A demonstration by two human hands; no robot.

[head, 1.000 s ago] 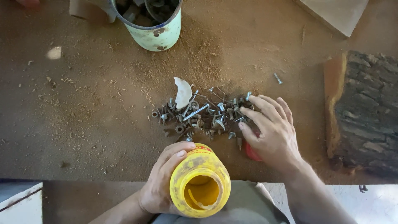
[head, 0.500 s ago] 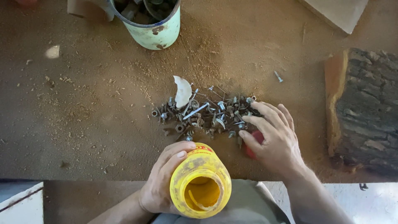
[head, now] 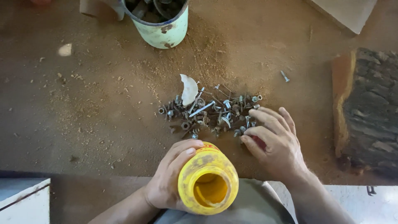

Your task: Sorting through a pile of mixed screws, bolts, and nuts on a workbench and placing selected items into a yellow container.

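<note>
The right hand (head: 275, 143) rests palm down at the right end of a heap of small screws, nuts and bolts (head: 211, 114), its fingers curled together over the nearest pieces with something red tucked beneath the palm; whether they pinch a piece cannot be told. The left hand (head: 170, 178) is wrapped around a yellow plastic jar (head: 208, 178), holding it at the bench edge with its open mouth tipped towards the camera, just below the heap. The hardware is dull grey and rusty, lying on a brown workbench (head: 83, 108) dusted with sawdust. A white curved shard (head: 189, 89) lies at the heap's top. A lone screw (head: 285, 76) sits apart; beyond stands a chipped pale-green can (head: 163, 29), and a rough bark-covered log (head: 369, 108) lies right.
</note>
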